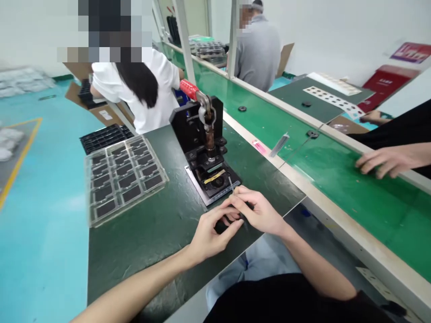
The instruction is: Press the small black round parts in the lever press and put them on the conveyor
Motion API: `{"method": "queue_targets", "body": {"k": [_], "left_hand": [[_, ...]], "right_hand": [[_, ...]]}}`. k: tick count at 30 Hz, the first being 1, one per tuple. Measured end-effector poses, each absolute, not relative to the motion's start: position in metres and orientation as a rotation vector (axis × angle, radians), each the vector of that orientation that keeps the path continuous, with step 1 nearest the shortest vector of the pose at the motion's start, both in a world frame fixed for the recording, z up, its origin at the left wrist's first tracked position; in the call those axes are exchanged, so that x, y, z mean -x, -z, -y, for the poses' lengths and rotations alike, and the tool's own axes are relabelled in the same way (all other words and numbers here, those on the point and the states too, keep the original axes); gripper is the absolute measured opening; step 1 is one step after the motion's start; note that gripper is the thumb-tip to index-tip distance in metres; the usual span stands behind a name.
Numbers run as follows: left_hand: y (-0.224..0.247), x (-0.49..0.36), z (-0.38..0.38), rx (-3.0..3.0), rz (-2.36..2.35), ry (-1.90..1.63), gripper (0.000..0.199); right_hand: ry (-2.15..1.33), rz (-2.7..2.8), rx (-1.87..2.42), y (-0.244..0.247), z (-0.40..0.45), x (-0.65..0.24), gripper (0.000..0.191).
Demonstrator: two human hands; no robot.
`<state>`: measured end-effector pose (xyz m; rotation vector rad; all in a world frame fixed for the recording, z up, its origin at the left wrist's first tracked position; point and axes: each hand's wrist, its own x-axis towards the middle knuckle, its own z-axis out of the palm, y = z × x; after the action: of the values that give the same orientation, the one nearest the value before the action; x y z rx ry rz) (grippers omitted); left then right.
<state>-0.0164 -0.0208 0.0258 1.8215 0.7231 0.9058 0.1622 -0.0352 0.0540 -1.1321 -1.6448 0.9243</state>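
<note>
Your left hand (210, 235) and right hand (259, 213) pinch their fingers (243, 195) narrow on a slim metal-tipped tool (231, 185), tip just beside the toggle press (205, 148); tabletop (141, 251) edge right below, open room left, blister tray (124, 179) past that.

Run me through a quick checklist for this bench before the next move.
1. Left hand closed around the small black object: ok.
2. Right hand on the thin metal pin: ok, though the fingers hide part of it.
3. Pin tip clear of the press's base plate: cannot tell, it sits at the plate's edge.
4. Red-handled lever up, press ram above the fixture: ok.
5. Clear tray of black parts away from the hands: ok.
6. Co-worker's hand away from the press: ok.
</note>
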Motion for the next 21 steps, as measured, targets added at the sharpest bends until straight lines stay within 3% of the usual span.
{"method": "queue_targets", "body": {"k": [11,21], "left_hand": [[-0.025,0.014,0.024,-1.681,-0.772,-0.845,0.020],[-0.027,0.013,0.021,-1.560,-0.772,-0.812,0.026]], "right_hand": [[-1.050,1.518,1.133,-0.050,0.041,-0.153,0.037],[-0.961,1.431,1.244,-0.041,0.050,-0.158,0.023]]}}
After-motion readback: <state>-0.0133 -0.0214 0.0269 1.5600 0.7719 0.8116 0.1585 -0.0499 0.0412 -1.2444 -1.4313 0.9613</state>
